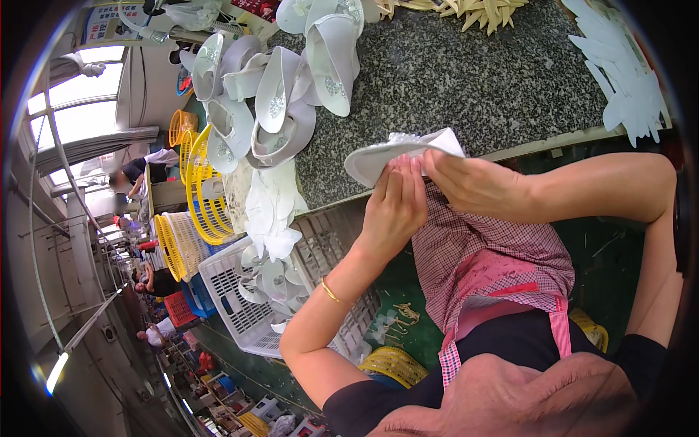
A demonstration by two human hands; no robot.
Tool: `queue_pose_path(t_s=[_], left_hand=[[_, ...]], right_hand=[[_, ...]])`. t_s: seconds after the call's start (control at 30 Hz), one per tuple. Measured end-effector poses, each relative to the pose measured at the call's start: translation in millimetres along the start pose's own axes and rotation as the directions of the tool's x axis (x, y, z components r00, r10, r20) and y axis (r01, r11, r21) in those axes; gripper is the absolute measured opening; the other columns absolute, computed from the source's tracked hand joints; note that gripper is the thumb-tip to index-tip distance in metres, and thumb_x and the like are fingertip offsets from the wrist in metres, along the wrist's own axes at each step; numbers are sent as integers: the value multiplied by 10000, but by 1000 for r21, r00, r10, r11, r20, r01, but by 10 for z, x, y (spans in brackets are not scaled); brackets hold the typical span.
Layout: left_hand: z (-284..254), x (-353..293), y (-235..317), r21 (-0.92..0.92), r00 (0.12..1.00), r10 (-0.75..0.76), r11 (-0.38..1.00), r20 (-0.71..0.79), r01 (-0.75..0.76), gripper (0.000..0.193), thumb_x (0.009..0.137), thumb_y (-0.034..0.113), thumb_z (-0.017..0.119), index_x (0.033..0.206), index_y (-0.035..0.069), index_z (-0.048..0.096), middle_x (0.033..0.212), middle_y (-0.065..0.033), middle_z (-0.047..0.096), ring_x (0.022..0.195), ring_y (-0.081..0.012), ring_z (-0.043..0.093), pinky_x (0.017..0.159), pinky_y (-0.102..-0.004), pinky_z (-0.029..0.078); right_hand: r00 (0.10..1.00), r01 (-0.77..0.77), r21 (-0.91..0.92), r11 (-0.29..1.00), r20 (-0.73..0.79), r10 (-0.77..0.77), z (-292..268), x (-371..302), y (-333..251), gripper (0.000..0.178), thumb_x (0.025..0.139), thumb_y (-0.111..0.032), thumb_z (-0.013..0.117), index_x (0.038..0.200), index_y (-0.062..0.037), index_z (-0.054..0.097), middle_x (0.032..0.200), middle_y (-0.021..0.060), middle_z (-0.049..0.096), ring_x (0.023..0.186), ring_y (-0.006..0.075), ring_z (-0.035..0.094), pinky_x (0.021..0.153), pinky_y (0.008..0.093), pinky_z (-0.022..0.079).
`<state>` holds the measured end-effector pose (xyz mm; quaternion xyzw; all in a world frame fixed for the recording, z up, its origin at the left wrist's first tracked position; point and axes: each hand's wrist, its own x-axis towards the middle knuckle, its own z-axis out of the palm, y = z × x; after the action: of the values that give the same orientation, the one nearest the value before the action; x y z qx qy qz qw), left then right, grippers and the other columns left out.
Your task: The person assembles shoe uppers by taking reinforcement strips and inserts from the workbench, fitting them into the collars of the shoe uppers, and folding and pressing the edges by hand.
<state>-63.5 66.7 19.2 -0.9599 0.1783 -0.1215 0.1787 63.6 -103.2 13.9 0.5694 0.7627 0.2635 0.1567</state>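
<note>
A white slipper upper (364,162) with a cluster of sparkling stones along its upper edge is held up at the table's front edge. Fingers of my left hand (397,198) pinch its underside near the middle. My right hand (466,178) grips the same piece by its right end, thumb and fingertips pressed together close to the left hand's. Both palms are turned away, so the exact hold is partly hidden. Similar white uppers (331,65) with stone ornaments stand piled on the left of the speckled table (451,87).
White flat pieces (622,73) are stacked at the table's right end, cream strips (484,11) at the far edge. More white pieces (271,207) hang over the left corner above a white crate (244,320). Yellow baskets (200,182) stand left; people work farther off.
</note>
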Motion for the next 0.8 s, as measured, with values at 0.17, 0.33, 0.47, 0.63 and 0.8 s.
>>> queue_pose_path(t_s=[0.17,0.33,0.47,0.63,0.8], left_hand=[[68,-49,18,-7,997,-74,997,-35,74,448,801,92,585,1197,-116,601,1158,-200,653,1098,-334,604,1011,-421,501],[38,-153,15,82,988,-154,985,-13,155,398,867,113,572,1238,-27,607,1192,-118,657,1135,-252,597,1053,-427,443],[31,-279,79,34,958,-288,957,-12,288,396,939,108,542,1327,48,593,1265,-46,660,1229,-165,577,1104,-421,388],[110,-312,218,-127,930,-368,923,-7,364,436,931,84,564,1361,16,580,1340,-111,631,1308,-215,553,1125,-433,381],[232,-308,210,-273,935,-352,903,-32,331,328,907,58,574,1225,17,647,1316,-140,644,1294,-250,572,1133,-488,368]], right_hand=[[983,-181,46,982,-19,182,-13,133,-133,351,812,-263,587,1022,-50,769,1136,80,655,1139,261,541,1011,370,368],[999,-51,15,999,-14,51,-10,126,-53,318,810,-276,590,958,-69,781,1152,72,659,1162,264,547,1026,365,369],[998,-10,-27,1000,-62,9,-15,121,56,285,815,-275,589,909,-87,781,1165,62,656,1153,241,555,1016,343,390],[987,151,79,985,-76,-145,13,197,148,264,822,-267,586,900,-108,781,1165,63,651,1116,232,574,1026,343,407],[979,87,133,987,-195,-60,58,143,112,231,774,-245,610,849,-101,775,1105,73,657,1105,252,585,981,354,439]])
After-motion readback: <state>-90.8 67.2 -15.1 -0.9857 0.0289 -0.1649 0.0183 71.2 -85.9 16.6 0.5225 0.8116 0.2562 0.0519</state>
